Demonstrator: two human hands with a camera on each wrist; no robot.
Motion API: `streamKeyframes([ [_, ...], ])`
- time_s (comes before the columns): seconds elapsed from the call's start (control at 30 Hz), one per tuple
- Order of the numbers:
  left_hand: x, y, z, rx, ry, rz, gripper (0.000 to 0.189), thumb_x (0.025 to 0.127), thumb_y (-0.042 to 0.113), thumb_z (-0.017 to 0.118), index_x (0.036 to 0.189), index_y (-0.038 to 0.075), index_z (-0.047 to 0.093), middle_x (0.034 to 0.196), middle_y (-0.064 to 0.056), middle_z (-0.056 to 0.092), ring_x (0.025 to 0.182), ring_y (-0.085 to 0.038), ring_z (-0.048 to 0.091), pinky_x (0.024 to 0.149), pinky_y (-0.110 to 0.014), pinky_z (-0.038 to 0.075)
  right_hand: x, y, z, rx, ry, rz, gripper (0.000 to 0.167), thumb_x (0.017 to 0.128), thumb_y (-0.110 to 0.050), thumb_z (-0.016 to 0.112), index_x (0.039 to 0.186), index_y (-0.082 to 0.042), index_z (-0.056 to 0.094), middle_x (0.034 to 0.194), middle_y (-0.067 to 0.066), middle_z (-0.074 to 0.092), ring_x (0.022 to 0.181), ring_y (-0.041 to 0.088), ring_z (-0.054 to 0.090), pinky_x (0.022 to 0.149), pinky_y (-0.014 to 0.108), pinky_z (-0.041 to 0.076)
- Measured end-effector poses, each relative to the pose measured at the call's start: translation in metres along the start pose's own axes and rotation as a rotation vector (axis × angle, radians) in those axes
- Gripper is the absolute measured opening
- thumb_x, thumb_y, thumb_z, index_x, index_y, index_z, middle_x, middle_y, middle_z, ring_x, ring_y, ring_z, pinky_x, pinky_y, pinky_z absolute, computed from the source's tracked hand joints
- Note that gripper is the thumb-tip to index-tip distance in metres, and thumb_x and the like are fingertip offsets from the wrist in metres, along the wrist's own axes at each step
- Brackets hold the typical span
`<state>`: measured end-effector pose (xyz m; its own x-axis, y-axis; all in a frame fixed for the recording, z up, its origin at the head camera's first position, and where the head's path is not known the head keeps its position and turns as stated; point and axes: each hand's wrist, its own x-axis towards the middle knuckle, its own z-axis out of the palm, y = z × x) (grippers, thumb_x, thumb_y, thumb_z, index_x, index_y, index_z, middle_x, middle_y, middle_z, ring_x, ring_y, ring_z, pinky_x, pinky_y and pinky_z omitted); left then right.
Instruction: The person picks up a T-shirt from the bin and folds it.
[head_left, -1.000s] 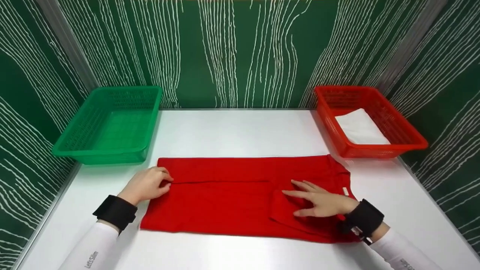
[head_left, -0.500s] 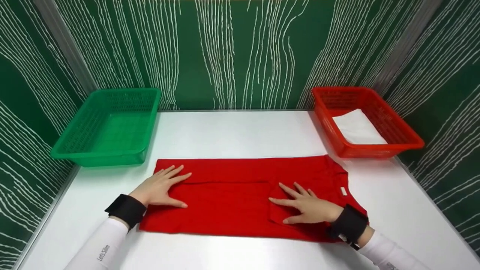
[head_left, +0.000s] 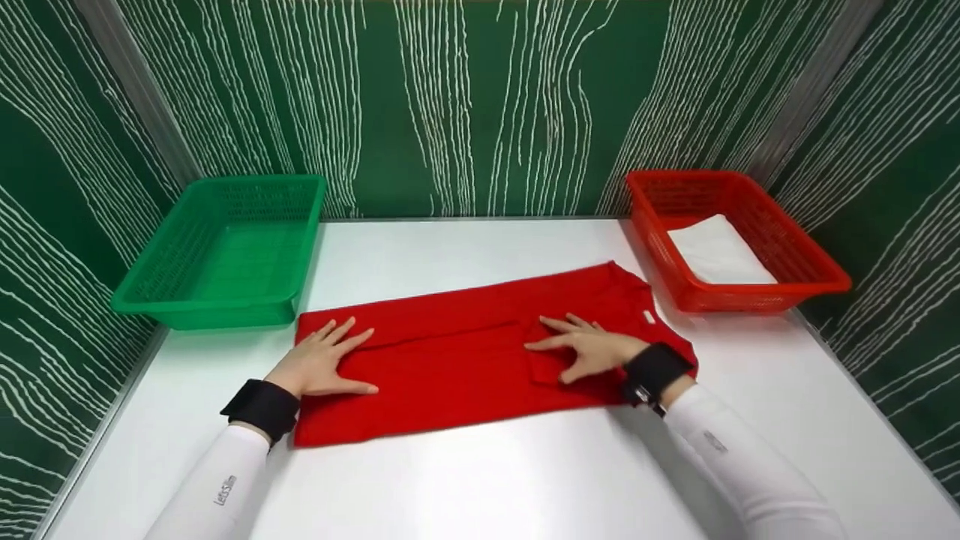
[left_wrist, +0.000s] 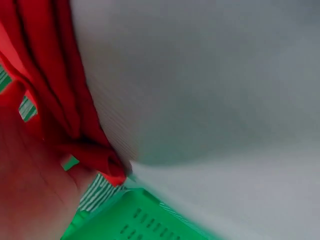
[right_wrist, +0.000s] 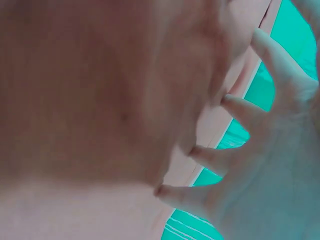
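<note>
A red shirt (head_left: 450,375) lies on the white table, folded lengthwise into a long strip, with one sleeve folded over near the neck end. Its neckline with a small white label (head_left: 649,316) points right. My left hand (head_left: 321,365) rests spread on the hem end, thumb pointing inward. On the folded sleeve my right hand (head_left: 589,351) lies with fingers apart. In the left wrist view, layered folds of the shirt (left_wrist: 60,85) show beside the palm. The right wrist view shows the fingers (right_wrist: 215,157) extended, their tips on the cloth.
A green plastic basket (head_left: 206,306) stands at the back left. At the back right is a red basket (head_left: 772,288) holding a folded white cloth (head_left: 721,251). Green walls (head_left: 495,105) with white lines enclose the table (head_left: 480,487) behind and at both sides.
My left hand has uncurled from the hem edge and flattened on the shirt. The shirt's neck end has swung away from me, towards the red basket, with my right hand on it.
</note>
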<state>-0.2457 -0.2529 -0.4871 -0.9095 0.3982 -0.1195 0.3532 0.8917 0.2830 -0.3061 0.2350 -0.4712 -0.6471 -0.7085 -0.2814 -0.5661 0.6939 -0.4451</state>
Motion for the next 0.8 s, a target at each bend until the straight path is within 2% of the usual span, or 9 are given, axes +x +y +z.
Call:
streamKeyframes([
  [0.13, 0.002, 0.007, 0.001, -0.012, 0.019, -0.061, 0.107, 0.086, 0.072, 0.072, 0.166, 0.012, 0.037, 0.171, -0.028, 0.027, 0.154, -0.060, 0.023, 0.121, -0.076, 0.023, 0.022, 0.010, -0.013, -0.035, 0.012, 0.045, 0.070, 0.096, -0.024, 0.077, 0.160, -0.025, 0.051, 0.176, 0.024, 0.014, 0.154, 0.066, 0.006, 0.114, 0.088, 0.004],
  [0.27, 0.003, 0.019, -0.001, -0.022, -0.014, -0.116, 0.108, 0.088, 0.073, 0.068, 0.168, 0.010, 0.032, 0.172, -0.031, 0.023, 0.154, -0.062, 0.021, 0.121, -0.076, 0.023, 0.035, 0.008, -0.021, -0.119, 0.069, 0.123, 0.068, 0.095, -0.018, 0.074, 0.159, -0.025, 0.053, 0.174, 0.026, 0.020, 0.154, 0.064, 0.013, 0.116, 0.086, 0.009],
  [0.37, 0.002, 0.026, -0.005, -0.029, -0.072, -0.146, 0.109, 0.088, 0.070, 0.070, 0.169, 0.009, 0.029, 0.172, -0.031, 0.020, 0.154, -0.063, 0.019, 0.119, -0.078, 0.024, 0.039, -0.008, -0.019, -0.240, 0.136, 0.169, 0.063, 0.093, -0.013, 0.075, 0.154, -0.019, 0.060, 0.162, 0.028, 0.039, 0.145, 0.058, 0.034, 0.114, 0.081, 0.028],
  [0.47, 0.001, 0.030, -0.009, -0.036, -0.108, -0.163, 0.111, 0.086, 0.067, 0.075, 0.169, 0.009, 0.029, 0.172, -0.031, 0.019, 0.154, -0.063, 0.019, 0.117, -0.079, 0.026, 0.042, -0.028, -0.009, -0.309, 0.174, 0.212, 0.057, 0.095, -0.013, 0.075, 0.150, -0.008, 0.061, 0.146, 0.029, 0.050, 0.129, 0.051, 0.048, 0.103, 0.071, 0.048],
  [0.53, 0.000, 0.031, -0.010, -0.038, -0.113, -0.163, 0.112, 0.085, 0.068, 0.075, 0.169, 0.009, 0.029, 0.173, -0.031, 0.019, 0.154, -0.063, 0.018, 0.117, -0.080, 0.026, 0.045, -0.037, -0.002, -0.315, 0.182, 0.238, 0.056, 0.097, -0.012, 0.073, 0.150, -0.002, 0.059, 0.141, 0.030, 0.051, 0.121, 0.049, 0.051, 0.095, 0.065, 0.055],
  [0.63, -0.001, 0.033, -0.007, -0.044, -0.107, -0.167, 0.113, 0.085, 0.070, 0.074, 0.169, 0.009, 0.028, 0.173, -0.030, 0.017, 0.155, -0.062, 0.017, 0.117, -0.080, 0.024, 0.048, -0.041, 0.002, -0.298, 0.176, 0.275, 0.056, 0.099, -0.007, 0.071, 0.153, 0.000, 0.055, 0.145, 0.031, 0.049, 0.118, 0.049, 0.053, 0.090, 0.059, 0.060],
  [0.73, -0.006, 0.041, -0.004, -0.041, -0.086, -0.194, 0.114, 0.085, 0.070, 0.073, 0.169, 0.008, 0.027, 0.173, -0.031, 0.017, 0.155, -0.062, 0.017, 0.118, -0.080, 0.021, 0.050, -0.036, 0.000, -0.288, 0.180, 0.255, 0.055, 0.099, 0.000, 0.067, 0.153, -0.002, 0.056, 0.148, 0.031, 0.048, 0.118, 0.052, 0.056, 0.089, 0.059, 0.060],
  [0.8, -0.011, 0.052, -0.001, -0.027, -0.078, -0.227, 0.113, 0.086, 0.069, 0.073, 0.168, 0.007, 0.028, 0.172, -0.032, 0.017, 0.154, -0.062, 0.018, 0.118, -0.080, 0.022, 0.052, -0.030, -0.004, -0.284, 0.186, 0.224, 0.054, 0.099, 0.003, 0.064, 0.153, -0.003, 0.056, 0.149, 0.031, 0.048, 0.120, 0.054, 0.057, 0.089, 0.060, 0.060],
])
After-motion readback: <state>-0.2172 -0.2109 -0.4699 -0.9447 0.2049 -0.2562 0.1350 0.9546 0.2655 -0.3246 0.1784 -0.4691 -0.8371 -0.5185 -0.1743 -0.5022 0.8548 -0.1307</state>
